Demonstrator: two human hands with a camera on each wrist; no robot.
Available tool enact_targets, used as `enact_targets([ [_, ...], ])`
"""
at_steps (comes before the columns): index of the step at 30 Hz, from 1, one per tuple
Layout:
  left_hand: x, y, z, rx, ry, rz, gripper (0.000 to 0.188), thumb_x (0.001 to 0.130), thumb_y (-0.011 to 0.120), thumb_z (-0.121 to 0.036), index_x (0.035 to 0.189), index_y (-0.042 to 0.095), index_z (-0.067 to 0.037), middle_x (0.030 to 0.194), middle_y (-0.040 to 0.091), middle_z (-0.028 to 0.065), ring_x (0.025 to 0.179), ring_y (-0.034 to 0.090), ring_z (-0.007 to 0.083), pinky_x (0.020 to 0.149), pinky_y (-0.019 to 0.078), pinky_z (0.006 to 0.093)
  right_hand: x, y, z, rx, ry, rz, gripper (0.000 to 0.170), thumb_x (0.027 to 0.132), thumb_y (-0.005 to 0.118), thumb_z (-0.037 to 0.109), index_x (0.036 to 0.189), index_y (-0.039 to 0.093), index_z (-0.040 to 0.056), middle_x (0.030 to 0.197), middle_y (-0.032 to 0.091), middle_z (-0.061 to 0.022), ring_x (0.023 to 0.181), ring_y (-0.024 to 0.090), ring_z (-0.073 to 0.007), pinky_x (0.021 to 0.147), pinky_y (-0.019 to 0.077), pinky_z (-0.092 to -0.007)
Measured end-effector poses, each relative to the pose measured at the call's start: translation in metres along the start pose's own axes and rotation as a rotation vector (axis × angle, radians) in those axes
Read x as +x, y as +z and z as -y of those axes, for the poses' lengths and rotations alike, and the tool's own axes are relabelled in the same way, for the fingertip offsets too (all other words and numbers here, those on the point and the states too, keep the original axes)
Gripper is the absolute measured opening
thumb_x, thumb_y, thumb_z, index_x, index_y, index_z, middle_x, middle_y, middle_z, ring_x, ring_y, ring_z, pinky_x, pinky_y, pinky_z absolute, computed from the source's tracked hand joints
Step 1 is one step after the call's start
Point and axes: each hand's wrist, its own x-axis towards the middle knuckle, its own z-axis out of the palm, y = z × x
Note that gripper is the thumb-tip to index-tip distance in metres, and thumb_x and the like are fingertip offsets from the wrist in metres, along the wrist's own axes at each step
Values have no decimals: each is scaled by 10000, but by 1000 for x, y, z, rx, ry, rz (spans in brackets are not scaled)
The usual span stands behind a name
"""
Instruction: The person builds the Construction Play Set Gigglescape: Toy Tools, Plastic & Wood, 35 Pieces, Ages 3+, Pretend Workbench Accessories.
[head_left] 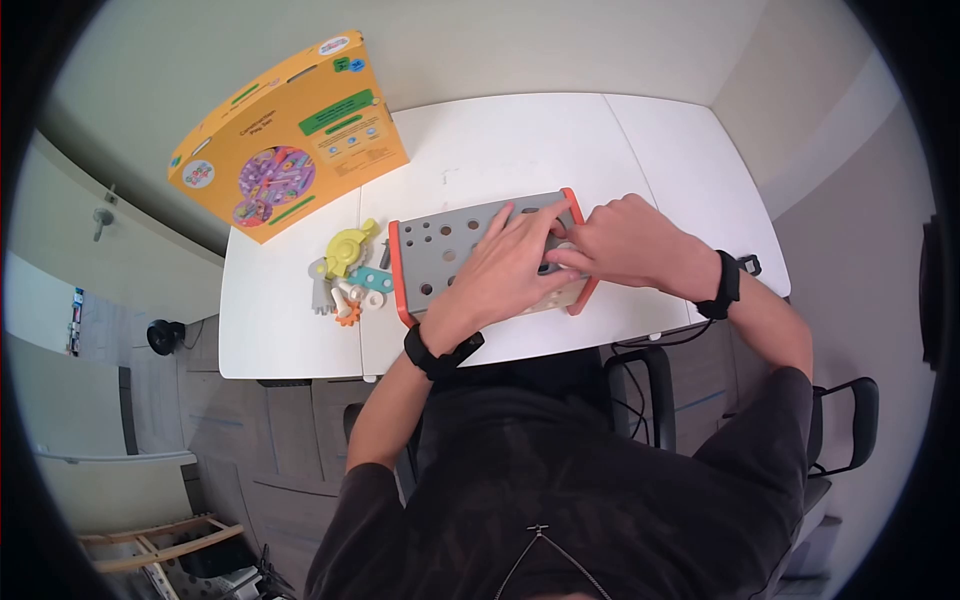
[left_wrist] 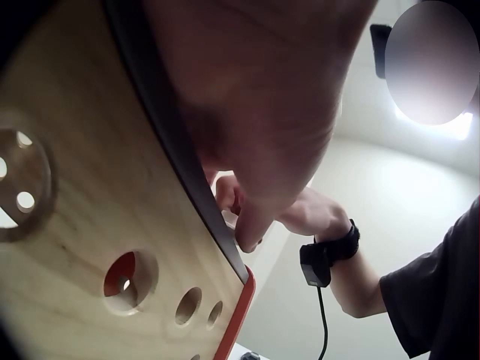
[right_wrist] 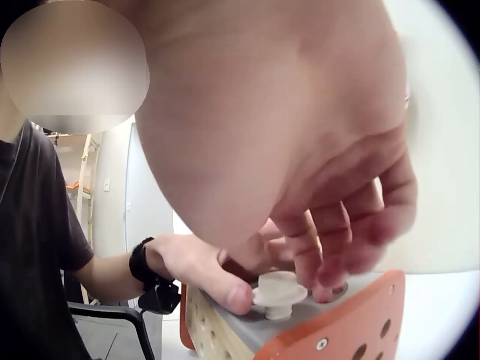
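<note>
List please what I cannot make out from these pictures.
- Lower end of the white piece: right wrist view, out of sight at the grey top.
- Right hand's firm contact with that piece, if any: head view, the hands cover the spot.
- Small print on the yellow box: head view, too small.
- Full shapes of some loose pieces: head view, they overlap.

The yellow box (head_left: 225,165) has fine print (right side) too small to read.
</note>
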Motion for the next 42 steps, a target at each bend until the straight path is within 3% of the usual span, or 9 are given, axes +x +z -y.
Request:
enact_targets([
  [7, -4, 2, 9, -14, 66, -40, 761, 958, 741, -243, 1592, 368, -49, 1351, 670, 209, 1322, 612, 382, 1332, 198, 560, -1, 22, -17, 242, -234, -300, 255, 1022, 640, 312, 1054, 629, 59, 712, 657, -108, 635, 687, -330, 559, 522, -436],
  [13, 0, 1, 0, -44, 18, -13, 827, 939, 756, -171, 1630, 312, -69, 1351, 669, 205, 1303, 621, 384, 1329, 195, 572, 11, 15, -5, -184, -154, 12, 254, 1018, 647, 298, 1155, 607, 88, 722, 643, -85, 627, 687, -327, 550, 519, -422],
  [16, -1, 5, 9, -30, 27, -21, 816, 963, 719, -175, 1650, 290, -76, 1314, 677, 146, 1317, 612, 332, 1303, 237, 578, 2, 1, -6, -199, -210, -63, 239, 1043, 625, 290, 1177, 616, 92, 736, 662, -82, 661, 701, -324, 576, 529, -424],
  [19, -4, 3, 10, -26, 67, -54, 846, 950, 744, -185, 1654, 286, -78, 1300, 678, 158, 1308, 616, 332, 1300, 238, 580, -2, -11, -3, 159, 17, 16, 224, 1064, 605, 268, 1217, 616, 105, 755, 679, -89, 710, 711, -334, 615, 540, -431],
  [22, -5, -1, 4, -12, 61, -31, 868, 942, 759, -193, 1658, 280, -84, 1290, 680, 171, 1314, 615, 332, 1299, 240, 582, -3, 12, -15, 334, -228, -149, 220, 1067, 603, 274, 1205, 618, 104, 757, 679, -108, 748, 717, -343, 640, 541, -435],
  [31, -2, 7, 8, -21, 48, -51, 860, 930, 727, -158, 1657, 275, -76, 1303, 673, 203, 1312, 613, 349, 1302, 234, 591, 5, -15, 9, -29, 66, 170, 183, 1033, 656, 246, 1123, 632, 88, 764, 670, -135, 701, 702, -350, 624, 535, -456],
  [34, -4, 4, 11, -52, 95, -82, 848, 925, 705, -135, 1655, 276, -73, 1315, 670, 200, 1316, 611, 351, 1304, 228, 594, -3, 9, -9, 241, -191, -305, 187, 1032, 645, 247, 1090, 649, 70, 692, 645, -122, 631, 684, -341, 582, 520, -435],
  [36, -4, 3, 9, -36, 84, -58, 851, 916, 703, -132, 1652, 281, -71, 1320, 667, 198, 1315, 611, 352, 1305, 225, 595, 1, 26, -16, 301, -330, -338, 211, 1026, 648, 255, 1086, 652, 53, 664, 635, -119, 599, 672, -338, 566, 513, -434],
  [42, -5, -2, -5, -12, 35, -26, 878, 914, 728, -159, 1657, 270, -67, 1367, 645, 215, 1319, 612, 368, 1324, 205, 574, 3, -1, -3, 104, -26, 22, 229, 1021, 650, 249, 1102, 651, 35, 671, 641, -128, 603, 671, -347, 572, 515, -446],
])
